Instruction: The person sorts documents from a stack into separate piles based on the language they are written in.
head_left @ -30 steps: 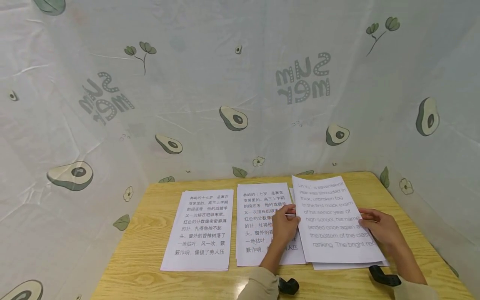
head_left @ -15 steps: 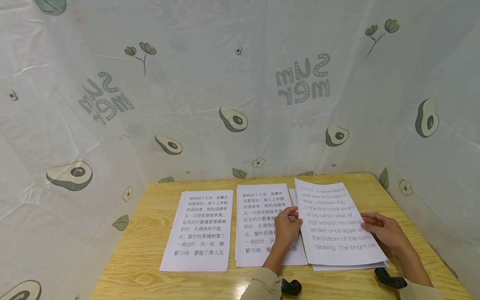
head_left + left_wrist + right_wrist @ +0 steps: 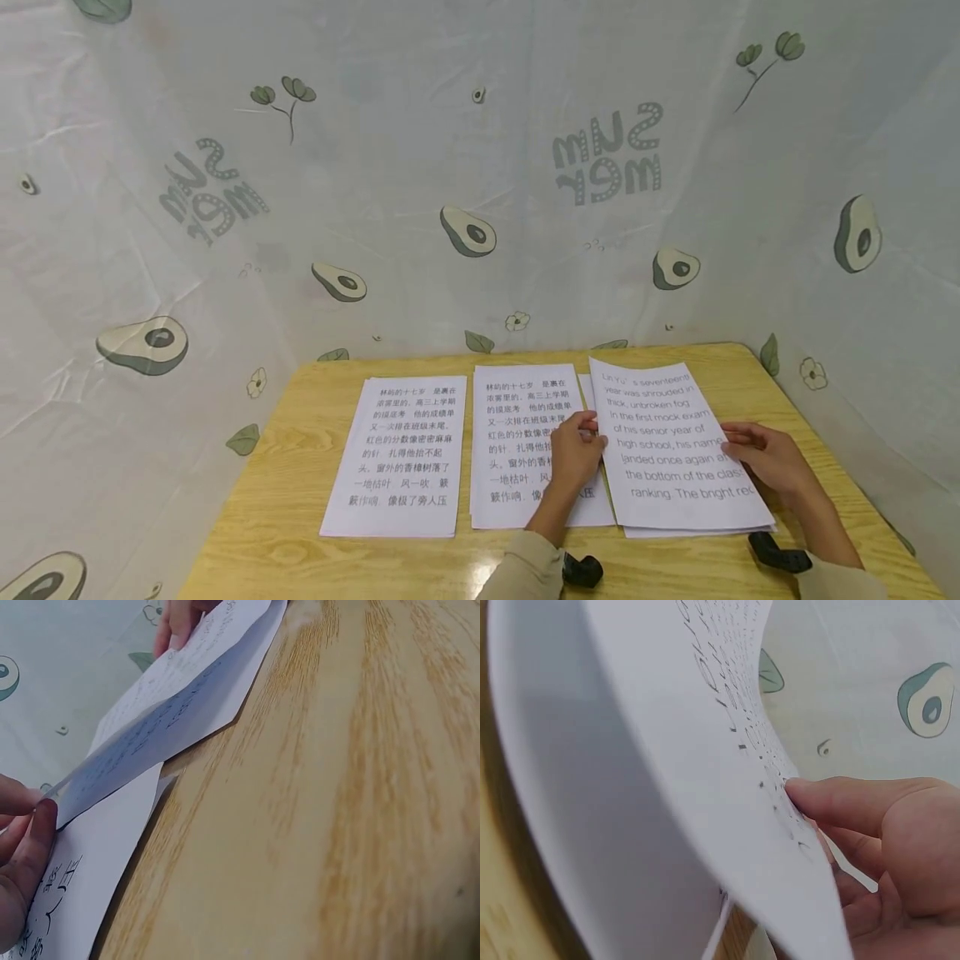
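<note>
A white sheet printed with English text [image 3: 667, 467] is held by its two long edges, slightly bowed, over another white sheet [image 3: 697, 532] that peeks out beneath it. My left hand [image 3: 574, 454] pinches its left edge; in the left wrist view the thumb and fingertips of that hand [image 3: 22, 862] meet at the paper's edge. On the opposite side my right hand [image 3: 768, 458] pinches the right edge, its thumb on the printed face in the right wrist view. My left forearm crosses a middle stack of sheets with Chinese text [image 3: 517, 458], hiding part of its print.
Another stack of Chinese-text sheets [image 3: 397, 458] lies to the left on the wooden table [image 3: 262, 500]. A pale curtain with avocado prints [image 3: 405, 167] surrounds the table at the back and sides. Black wrist mounts [image 3: 582, 572] sit at both sleeves.
Both hands and the English-text sheet have shifted slightly right and toward me, mostly in the first half second. The two Chinese-text stacks stay in place.
</note>
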### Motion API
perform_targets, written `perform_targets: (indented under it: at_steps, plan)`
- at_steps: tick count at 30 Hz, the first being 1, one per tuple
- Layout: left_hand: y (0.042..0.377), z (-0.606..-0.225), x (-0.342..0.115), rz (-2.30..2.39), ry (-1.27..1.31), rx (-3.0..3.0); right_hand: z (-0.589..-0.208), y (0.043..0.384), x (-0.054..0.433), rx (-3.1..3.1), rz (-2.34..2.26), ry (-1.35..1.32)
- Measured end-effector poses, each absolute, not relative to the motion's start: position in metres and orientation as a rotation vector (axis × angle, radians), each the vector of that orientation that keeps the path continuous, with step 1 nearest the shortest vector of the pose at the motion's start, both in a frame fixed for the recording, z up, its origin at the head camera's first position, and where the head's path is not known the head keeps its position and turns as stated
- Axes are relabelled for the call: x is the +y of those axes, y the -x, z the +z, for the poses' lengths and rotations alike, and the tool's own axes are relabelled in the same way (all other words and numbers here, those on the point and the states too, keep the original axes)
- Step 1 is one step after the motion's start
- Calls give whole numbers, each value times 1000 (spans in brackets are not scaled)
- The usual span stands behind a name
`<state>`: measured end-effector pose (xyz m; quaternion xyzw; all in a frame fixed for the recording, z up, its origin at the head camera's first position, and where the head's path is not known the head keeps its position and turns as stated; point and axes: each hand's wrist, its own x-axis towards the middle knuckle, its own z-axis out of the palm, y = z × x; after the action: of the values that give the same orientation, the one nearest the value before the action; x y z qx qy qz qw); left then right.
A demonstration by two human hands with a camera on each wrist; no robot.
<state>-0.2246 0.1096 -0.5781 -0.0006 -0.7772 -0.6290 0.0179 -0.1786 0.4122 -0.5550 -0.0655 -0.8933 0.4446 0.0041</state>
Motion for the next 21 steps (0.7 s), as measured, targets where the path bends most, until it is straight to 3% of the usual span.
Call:
perform_targets:
  at_steps: [13,21]
  plan:
    - [224,-572,107,-1859,49,-2537,-550,177,415,-2821,1365,230]
    - [220,-560,79,-1711,192,-2611,-530,170,400,-2787,1263,182]
